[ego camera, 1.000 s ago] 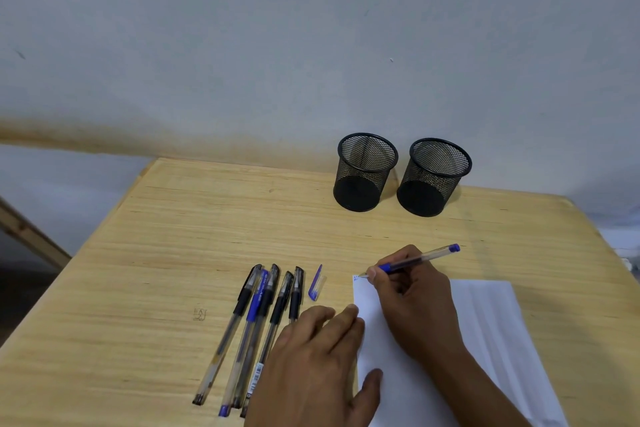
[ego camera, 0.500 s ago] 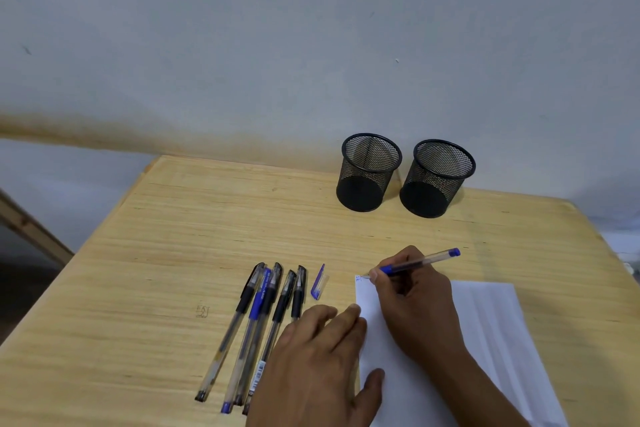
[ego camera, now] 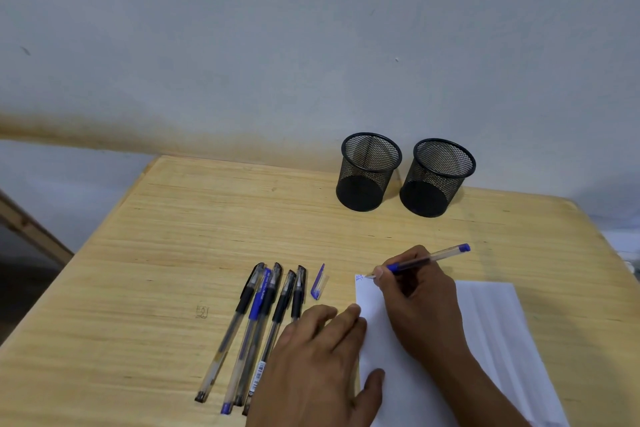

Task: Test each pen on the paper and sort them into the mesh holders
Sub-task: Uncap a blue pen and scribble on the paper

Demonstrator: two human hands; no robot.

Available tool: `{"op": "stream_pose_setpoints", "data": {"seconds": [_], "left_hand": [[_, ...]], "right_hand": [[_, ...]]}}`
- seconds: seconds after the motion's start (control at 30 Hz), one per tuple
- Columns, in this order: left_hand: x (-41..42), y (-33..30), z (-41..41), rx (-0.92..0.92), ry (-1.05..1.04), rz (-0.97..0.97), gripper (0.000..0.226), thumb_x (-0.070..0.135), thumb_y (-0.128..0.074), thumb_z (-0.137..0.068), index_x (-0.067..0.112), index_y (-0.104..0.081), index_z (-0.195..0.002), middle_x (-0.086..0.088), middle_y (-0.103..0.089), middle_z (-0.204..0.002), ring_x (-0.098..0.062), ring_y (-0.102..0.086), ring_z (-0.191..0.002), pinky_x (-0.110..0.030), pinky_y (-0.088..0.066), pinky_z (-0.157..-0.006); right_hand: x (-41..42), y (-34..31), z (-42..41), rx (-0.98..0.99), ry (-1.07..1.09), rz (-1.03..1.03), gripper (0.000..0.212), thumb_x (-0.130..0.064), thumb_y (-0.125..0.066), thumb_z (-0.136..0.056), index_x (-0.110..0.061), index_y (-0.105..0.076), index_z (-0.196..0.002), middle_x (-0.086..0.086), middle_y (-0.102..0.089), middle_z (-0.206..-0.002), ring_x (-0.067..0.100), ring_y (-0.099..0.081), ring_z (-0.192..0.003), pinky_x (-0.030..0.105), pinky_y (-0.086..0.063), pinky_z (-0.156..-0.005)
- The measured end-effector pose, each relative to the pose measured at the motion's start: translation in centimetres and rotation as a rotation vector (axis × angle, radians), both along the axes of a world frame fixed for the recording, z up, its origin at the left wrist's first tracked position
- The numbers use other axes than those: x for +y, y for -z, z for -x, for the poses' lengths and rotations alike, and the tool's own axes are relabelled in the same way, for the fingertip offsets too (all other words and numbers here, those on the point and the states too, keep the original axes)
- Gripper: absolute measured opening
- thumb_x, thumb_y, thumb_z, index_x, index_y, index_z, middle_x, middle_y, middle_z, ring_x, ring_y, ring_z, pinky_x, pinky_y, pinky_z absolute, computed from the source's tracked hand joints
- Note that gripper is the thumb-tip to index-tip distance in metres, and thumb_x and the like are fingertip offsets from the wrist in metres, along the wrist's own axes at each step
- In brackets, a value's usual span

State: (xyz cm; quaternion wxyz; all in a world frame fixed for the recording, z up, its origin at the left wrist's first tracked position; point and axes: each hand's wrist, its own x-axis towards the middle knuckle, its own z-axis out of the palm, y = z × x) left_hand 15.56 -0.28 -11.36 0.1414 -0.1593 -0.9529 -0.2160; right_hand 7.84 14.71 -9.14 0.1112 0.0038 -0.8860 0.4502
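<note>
My right hand [ego camera: 420,302] grips an uncapped blue pen [ego camera: 429,258], its tip pressed on the top left corner of the white paper [ego camera: 491,329], where small blue marks show. Lying flat on the paper's left edge, my left hand [ego camera: 318,367] covers the lower ends of some pens. Several capped pens [ego camera: 258,315], black and blue, lie side by side left of the paper. The loose blue cap [ego camera: 318,282] rests between them and the paper. Two black mesh holders [ego camera: 369,172] [ego camera: 438,177] stand at the table's back; I see no pens in them.
The wooden table [ego camera: 173,253] meets a pale wall at the back. Its left and right edges drop off to the floor. A small pencil scribble [ego camera: 202,311] marks the wood left of the pens.
The pen tip has crept slightly right along the paper's top edge, leaving blue marks. My left hand has stayed put. The camera has shifted a little.
</note>
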Motion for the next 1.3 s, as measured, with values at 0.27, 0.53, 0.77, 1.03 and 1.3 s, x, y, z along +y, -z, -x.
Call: {"op": "stream_pose_setpoints", "data": {"seconds": [0.27, 0.53, 0.77, 1.03, 1.3], "left_hand": [[0.04, -0.19, 0.03, 0.010, -0.001, 0.005, 0.055, 0.061, -0.063, -0.065, 0.027, -0.075, -0.107, 0.019, -0.067, -0.120, -0.011, -0.065, -0.101, -0.033, -0.057, -0.074], [0.09, -0.15, 0.02, 0.004, -0.002, 0.003, 0.055, 0.061, -0.064, -0.064, 0.028, -0.075, -0.106, 0.020, -0.066, -0.120, -0.011, -0.064, -0.101, -0.031, -0.057, -0.075], [0.09, -0.36, -0.08, -0.002, -0.005, 0.008, 0.055, 0.062, -0.062, -0.064, 0.029, -0.074, -0.106, 0.021, -0.066, -0.120, -0.010, -0.064, -0.101, -0.030, -0.056, -0.074], [0.07, -0.25, -0.11, -0.007, -0.007, 0.008, 0.055, 0.062, -0.063, -0.065, 0.028, -0.075, -0.107, 0.021, -0.066, -0.120, -0.010, -0.064, -0.102, -0.031, -0.056, -0.076], [-0.06, -0.12, -0.05, -0.010, 0.006, 0.020, 0.055, 0.061, -0.064, -0.066, 0.028, -0.075, -0.108, 0.019, -0.067, -0.121, -0.011, -0.064, -0.102, -0.031, -0.056, -0.077]], "right_hand": [[0.03, 0.09, 0.05, -0.010, 0.010, -0.028, 0.012, -0.020, -0.072, -0.085, -0.020, -0.061, -0.081, -0.016, -0.061, -0.064, -0.012, -0.060, -0.077, 0.000, -0.042, -0.063], [-0.09, 0.25, 0.12, -0.017, 0.017, -0.056, 0.012, -0.022, -0.072, -0.085, -0.023, -0.060, -0.081, -0.016, -0.062, -0.065, -0.006, -0.062, -0.073, 0.003, -0.042, -0.058], [-0.10, 0.10, 0.08, -0.015, 0.009, -0.052, 0.014, -0.020, -0.072, -0.085, -0.023, -0.059, -0.080, -0.017, -0.062, -0.064, -0.011, -0.060, -0.079, 0.002, -0.043, -0.060], [-0.03, -0.02, -0.08, 0.002, -0.007, -0.035, 0.016, -0.016, -0.072, -0.085, -0.021, -0.058, -0.079, -0.014, -0.062, -0.062, -0.008, -0.061, -0.078, 0.002, -0.044, -0.065], [0.23, 0.07, 0.01, -0.033, 0.018, 0.008, 0.014, -0.020, -0.072, -0.085, -0.022, -0.060, -0.080, -0.014, -0.065, -0.066, -0.005, -0.062, -0.076, 0.008, -0.043, -0.057]]}}
